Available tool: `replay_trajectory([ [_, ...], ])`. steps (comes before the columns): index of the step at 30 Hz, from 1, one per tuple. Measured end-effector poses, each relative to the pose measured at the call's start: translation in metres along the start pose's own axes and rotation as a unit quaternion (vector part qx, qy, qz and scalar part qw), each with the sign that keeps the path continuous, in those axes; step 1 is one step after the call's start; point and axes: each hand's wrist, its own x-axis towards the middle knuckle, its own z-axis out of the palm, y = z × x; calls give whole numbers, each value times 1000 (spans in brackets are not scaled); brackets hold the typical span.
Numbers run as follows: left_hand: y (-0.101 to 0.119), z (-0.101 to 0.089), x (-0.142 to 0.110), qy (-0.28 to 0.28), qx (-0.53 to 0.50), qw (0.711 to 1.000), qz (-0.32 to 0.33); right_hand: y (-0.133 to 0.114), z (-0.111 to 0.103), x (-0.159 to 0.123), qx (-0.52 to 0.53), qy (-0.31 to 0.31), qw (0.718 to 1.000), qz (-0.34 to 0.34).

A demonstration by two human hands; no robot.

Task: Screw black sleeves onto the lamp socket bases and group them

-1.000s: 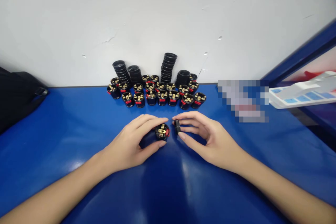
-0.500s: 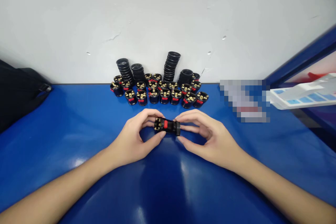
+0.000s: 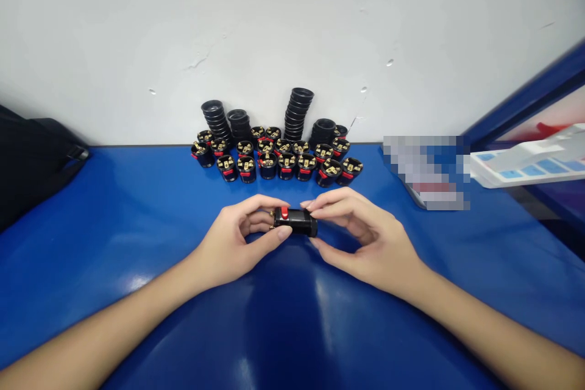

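Between my hands a black cylindrical socket part (image 3: 292,219) with a red tab lies on its side, its brass contacts facing left. My left hand (image 3: 244,234) pinches its left end between thumb and fingers. At the other end sits a black ring (image 3: 314,226), against the cylinder, and the fingertips and thumb of my right hand (image 3: 365,231) are closed around it. Beyond my hands, several more socket parts (image 3: 287,164) stand upright with brass contacts on top and red tabs on their sides.
Stacks of black rings (image 3: 298,113) rise behind the socket parts, against the white wall (image 3: 274,24). A black bag (image 3: 36,164) sits at the left edge of the blue table (image 3: 159,195). To the right are a blurred-out object (image 3: 425,177) and a white tray (image 3: 525,164).
My left hand has turned the socket part from upright onto its side, with the red tab now up. The black ring in my right hand has come against its right end.
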Motion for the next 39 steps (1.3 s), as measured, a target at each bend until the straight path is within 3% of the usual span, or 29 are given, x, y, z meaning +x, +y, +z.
replay_trajectory([
  [12, 3, 4, 1, 3, -59, 994, -87, -4, 3, 0, -37, 18, 999, -24],
  [22, -3, 3, -2, 9, 31, 997, 71, -3, 0, 3, 74, 7, 995, 69],
  [28, -5, -3, -3, 8, 204, 952, 227, -2, 2, 5, 111, 8, 985, 134],
  [31, -6, -5, -3, 1, 218, 948, 231, -2, 2, 5, 130, 10, 980, 149],
  [35, -6, -2, -4, -13, 153, 969, 192, -1, 1, 5, 147, 23, 977, 156],
  [39, -4, -2, -4, 16, 157, 976, 148, -1, 0, 5, 153, 32, 977, 147],
])
